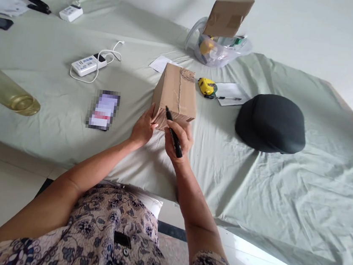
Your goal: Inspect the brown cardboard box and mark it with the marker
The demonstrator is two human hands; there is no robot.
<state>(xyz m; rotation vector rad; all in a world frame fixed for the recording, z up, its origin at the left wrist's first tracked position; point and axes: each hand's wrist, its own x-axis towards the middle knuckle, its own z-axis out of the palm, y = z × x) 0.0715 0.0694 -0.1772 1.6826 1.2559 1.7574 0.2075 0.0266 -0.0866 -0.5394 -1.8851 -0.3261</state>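
A brown cardboard box [172,85] stands on the cloth-covered table in front of me. Dark scribbled marks show near the far right corner of its top, and dark lines run down its near side. My left hand [144,125] grips the box at its near left corner, thumb towards me. Between the thumb and fingers of my right hand [180,139] is a black marker [173,136]. Its tip meets the top of the box near the front left edge, as far as I can see. Part of the near side is hidden by my right hand.
Right of the box are a yellow tape measure [206,87], a pen on paper [232,92] and a black cap [271,123]. Behind stands a clear plastic basket [219,54]. Leftward lie a phone [104,110], a white power strip [88,64] and a bottle [7,90].
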